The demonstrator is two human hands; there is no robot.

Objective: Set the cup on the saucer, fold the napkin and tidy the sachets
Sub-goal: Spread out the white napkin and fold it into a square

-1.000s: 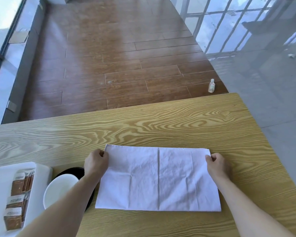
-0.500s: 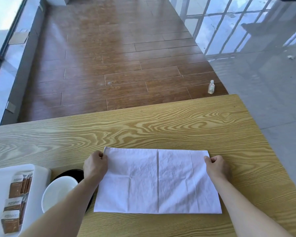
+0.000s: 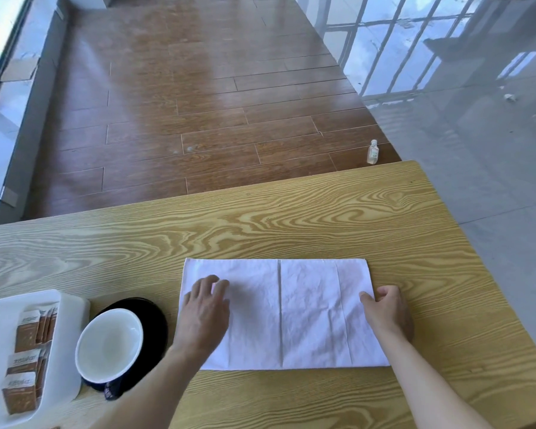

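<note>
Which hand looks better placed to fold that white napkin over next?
Probably the right hand: its fingers curl at the napkin's right edge, ready to lift it across. The left hand lies flat on the left part of the cloth, suited to holding it still on the table.

head-worn view, facing down, table [image 3: 291, 218] near

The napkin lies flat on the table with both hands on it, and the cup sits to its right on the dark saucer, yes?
Not quite: the head view shows the cup on the saucer to the left of the napkin, not its right. Both hands are on the napkin.
</note>
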